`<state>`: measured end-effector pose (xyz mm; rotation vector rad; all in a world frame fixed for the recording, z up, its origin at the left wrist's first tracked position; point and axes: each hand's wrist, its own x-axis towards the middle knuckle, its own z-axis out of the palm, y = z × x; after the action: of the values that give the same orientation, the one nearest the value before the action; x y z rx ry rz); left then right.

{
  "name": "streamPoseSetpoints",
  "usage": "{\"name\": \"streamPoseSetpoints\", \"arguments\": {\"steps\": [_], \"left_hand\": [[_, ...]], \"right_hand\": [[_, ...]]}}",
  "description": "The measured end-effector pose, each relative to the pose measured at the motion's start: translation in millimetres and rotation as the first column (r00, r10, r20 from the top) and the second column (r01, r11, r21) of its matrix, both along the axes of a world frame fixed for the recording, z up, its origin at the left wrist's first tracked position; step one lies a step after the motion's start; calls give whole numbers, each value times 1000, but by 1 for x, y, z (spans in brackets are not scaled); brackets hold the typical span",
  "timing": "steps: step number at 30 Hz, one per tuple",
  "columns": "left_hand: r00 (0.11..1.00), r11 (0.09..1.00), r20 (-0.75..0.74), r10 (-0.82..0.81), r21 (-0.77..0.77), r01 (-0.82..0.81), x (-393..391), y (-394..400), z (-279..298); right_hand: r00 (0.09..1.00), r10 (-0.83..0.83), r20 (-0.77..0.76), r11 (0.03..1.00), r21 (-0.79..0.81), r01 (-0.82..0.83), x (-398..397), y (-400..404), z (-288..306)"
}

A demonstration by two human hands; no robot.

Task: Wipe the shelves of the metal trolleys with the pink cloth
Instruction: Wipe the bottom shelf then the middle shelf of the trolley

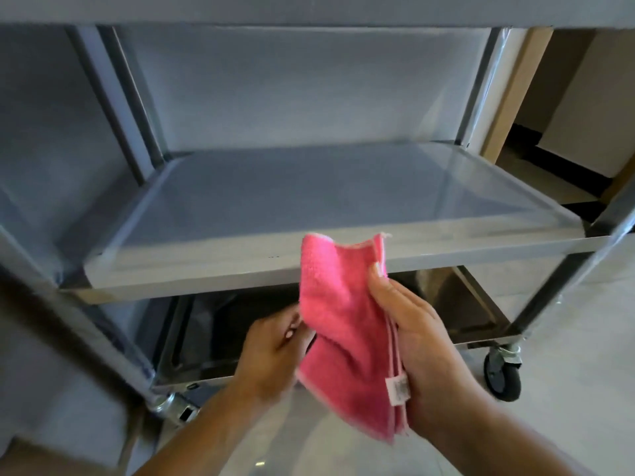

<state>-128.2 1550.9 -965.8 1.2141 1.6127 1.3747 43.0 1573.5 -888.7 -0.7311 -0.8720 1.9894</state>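
Pink cloth (343,324) pinched between both hands' fingers (378,280)

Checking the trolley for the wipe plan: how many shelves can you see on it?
3: top shelf along the upper edge, middle shelf behind the pink cloth, bottom shelf near the wheels. Others may be out of frame.

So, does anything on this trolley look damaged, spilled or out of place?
Nothing stands out. The middle shelf is bare, level and undented. The pink cloth is folded between both hands, left hand and right hand, not touching the shelf.
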Motion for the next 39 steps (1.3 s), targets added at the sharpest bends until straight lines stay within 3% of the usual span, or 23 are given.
{"name": "streamPoseSetpoints", "arguments": {"steps": [3,6,8,13,18,24,29,33,36,39], "left_hand": [[955,987,268,-126,-63,147,10,5,27],[802,949,555,-219,-70,308,16,11,58],[718,944,654,-237,-21,330,16,12,78],[808,952,522,-274,30,304,17,17,110],[914,970,345,-215,-36,242,13,19,129],[973,995,220,-65,-57,79,-1,20,150],[994,997,109,-10,-80,18,-6,22,156],[992,985,125,22,-171,0,-10,28,160],[968,951,249,-38,-288,111,-13,31,162],[922,941,379,-84,-274,198,-12,34,163]], "right_hand": [[999,-5,34,998,63,3,7,5,14],[998,-11,60,996,88,6,11,12,24],[998,-18,62,996,84,12,10,17,32],[989,-111,98,991,88,102,-1,30,53],[983,-121,135,988,116,106,-15,41,72],[957,-160,242,964,248,99,-2,58,84],[940,-109,323,967,254,25,8,74,92],[875,-142,462,942,336,-24,5,85,104],[819,-228,526,878,475,-60,4,94,117],[816,-224,532,816,561,-141,7,100,133]]}}
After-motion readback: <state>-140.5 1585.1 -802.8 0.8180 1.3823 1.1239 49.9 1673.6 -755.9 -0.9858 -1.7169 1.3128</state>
